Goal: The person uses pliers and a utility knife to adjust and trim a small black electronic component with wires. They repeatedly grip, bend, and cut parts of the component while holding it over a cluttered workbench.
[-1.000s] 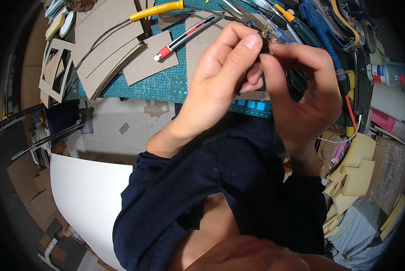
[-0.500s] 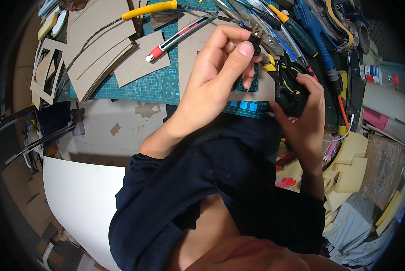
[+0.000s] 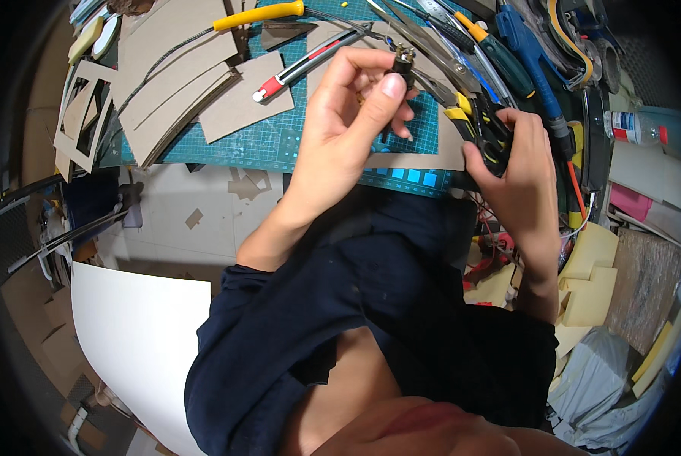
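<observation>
Pinched upright between the thumb and fingers of my left hand (image 3: 344,121) is a small black electrical connector (image 3: 403,70) with brass-coloured metal contacts on top. My right hand (image 3: 521,156) is closed around the black and yellow handles of a pair of pliers (image 3: 460,114). Their metal jaws point up and left toward the connector; whether they touch it I cannot tell. Both hands are over the near edge of a green cutting mat (image 3: 280,148). A sheet of grey cardboard (image 3: 451,148) with a cut-out lies beneath them.
A red and grey utility knife (image 3: 299,68) lies on cardboard left of my hands. Beyond it is a yellow-handled tool with a braided cord (image 3: 257,15). Stacked cardboard pieces (image 3: 162,83) cover the left side. At the right are a screwdriver (image 3: 500,57), a blue glue gun (image 3: 527,53) and a plastic bottle (image 3: 637,127).
My left hand has shifted left with the connector, whose contacts now face up more. My right hand has moved right, and the pliers' jaws now show between the hands.
</observation>
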Demonstrator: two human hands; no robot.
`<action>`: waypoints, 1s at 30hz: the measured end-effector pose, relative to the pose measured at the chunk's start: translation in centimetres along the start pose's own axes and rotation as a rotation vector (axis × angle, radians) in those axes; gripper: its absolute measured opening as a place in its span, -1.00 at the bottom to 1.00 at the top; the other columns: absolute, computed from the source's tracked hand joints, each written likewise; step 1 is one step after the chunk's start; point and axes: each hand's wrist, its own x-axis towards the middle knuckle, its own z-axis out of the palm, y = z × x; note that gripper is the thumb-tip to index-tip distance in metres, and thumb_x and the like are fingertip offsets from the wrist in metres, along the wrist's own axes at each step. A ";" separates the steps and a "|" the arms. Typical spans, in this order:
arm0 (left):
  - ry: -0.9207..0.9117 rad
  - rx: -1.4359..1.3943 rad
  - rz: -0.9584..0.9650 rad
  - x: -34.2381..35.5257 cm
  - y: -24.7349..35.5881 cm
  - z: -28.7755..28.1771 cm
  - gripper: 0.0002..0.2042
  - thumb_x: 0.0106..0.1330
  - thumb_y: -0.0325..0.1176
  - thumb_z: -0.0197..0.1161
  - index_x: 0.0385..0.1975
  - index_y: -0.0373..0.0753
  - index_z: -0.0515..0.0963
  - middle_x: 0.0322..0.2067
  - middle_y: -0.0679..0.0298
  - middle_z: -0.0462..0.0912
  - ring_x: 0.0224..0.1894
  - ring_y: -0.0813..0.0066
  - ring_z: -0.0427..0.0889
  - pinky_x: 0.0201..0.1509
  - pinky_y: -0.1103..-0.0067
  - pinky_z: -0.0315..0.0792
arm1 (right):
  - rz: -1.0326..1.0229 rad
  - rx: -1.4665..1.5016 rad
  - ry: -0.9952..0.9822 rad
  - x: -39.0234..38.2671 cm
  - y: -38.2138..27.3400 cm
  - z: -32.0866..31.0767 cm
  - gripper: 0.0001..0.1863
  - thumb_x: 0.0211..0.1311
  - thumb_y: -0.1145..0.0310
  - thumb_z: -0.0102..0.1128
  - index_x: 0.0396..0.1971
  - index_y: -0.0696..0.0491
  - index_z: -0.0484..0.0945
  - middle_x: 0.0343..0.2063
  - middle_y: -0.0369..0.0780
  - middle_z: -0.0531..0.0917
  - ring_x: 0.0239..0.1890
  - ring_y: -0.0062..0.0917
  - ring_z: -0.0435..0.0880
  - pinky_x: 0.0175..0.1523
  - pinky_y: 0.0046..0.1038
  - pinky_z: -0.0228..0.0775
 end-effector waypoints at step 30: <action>-0.132 -0.067 -0.089 0.8 2.1 -2.6 -0.52 0.61 -0.11 -0.22 0.12 -0.46 0.41 -0.42 0.36 0.39 -0.48 0.73 0.28 -0.46 0.75 0.20 | 0.634 1.390 -0.634 -8.1 4.2 -6.6 -0.54 -0.04 0.57 0.12 -0.04 0.16 0.31 -0.37 -0.27 0.50 -0.33 -0.67 0.45 -0.21 -0.67 0.25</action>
